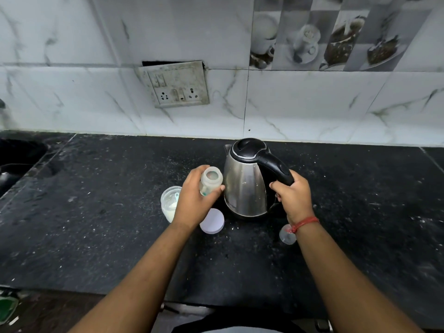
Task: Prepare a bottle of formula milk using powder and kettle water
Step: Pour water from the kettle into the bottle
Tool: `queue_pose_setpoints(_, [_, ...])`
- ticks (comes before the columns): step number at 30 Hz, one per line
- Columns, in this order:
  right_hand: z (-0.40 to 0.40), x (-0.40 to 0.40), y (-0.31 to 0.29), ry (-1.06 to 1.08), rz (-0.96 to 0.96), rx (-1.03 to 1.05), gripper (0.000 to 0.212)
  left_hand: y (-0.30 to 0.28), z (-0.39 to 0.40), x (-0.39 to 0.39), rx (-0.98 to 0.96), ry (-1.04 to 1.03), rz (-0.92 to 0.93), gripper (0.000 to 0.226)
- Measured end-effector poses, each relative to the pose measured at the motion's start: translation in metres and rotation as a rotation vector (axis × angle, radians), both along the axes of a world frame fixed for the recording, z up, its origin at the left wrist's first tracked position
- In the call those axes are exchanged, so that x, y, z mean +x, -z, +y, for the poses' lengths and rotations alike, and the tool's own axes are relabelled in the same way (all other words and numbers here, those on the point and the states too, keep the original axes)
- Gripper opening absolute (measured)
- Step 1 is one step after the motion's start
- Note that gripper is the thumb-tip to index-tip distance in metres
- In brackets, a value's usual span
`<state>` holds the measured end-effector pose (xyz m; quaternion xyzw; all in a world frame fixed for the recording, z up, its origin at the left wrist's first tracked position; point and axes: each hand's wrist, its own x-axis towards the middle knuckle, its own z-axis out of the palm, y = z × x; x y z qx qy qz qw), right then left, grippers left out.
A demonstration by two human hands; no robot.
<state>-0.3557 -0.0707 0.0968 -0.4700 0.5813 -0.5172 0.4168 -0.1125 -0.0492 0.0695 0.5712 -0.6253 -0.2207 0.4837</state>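
Observation:
A steel kettle (245,183) with a black lid and handle stands on the black counter (96,224). My right hand (294,197) grips the lower part of its handle. Just left of the kettle, my left hand (194,200) holds a small clear baby bottle (211,179), uncapped, its open mouth tilted up toward the camera. An open jar of white powder (169,203) with a small scoop inside stands left of that hand, partly hidden by it. The jar's pale round lid (212,222) lies flat on the counter under my left wrist.
A clear bottle teat or cap (287,235) lies on the counter beside my right wrist. A switch and socket plate (177,85) is on the tiled wall behind. A sink edge (14,162) shows at far left. Something green (7,306) lies at lower left.

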Motion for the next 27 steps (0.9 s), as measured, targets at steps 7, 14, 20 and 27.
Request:
queue_pose_setpoints(7, [0.02,-0.011,-0.045,0.022,-0.015,-0.145,0.022,-0.014,-0.015,0.005,-0.049,-0.101,-0.103,0.059])
queue_pose_setpoints(14, [0.042,-0.021,-0.089,0.024,0.088,-0.257,0.014,-0.029,-0.021,0.004,-0.033,-0.117,-0.158,0.058])
queue_pose_setpoints(20, [0.061,-0.027,-0.111,0.016,0.176,-0.278,0.017,-0.031,-0.015,0.005,-0.042,-0.106,-0.174,0.06])
queue_pose_setpoints(27, [0.073,-0.031,-0.123,-0.098,0.285,-0.275,0.021,-0.033,0.002,0.003,-0.019,-0.07,-0.2,0.064])
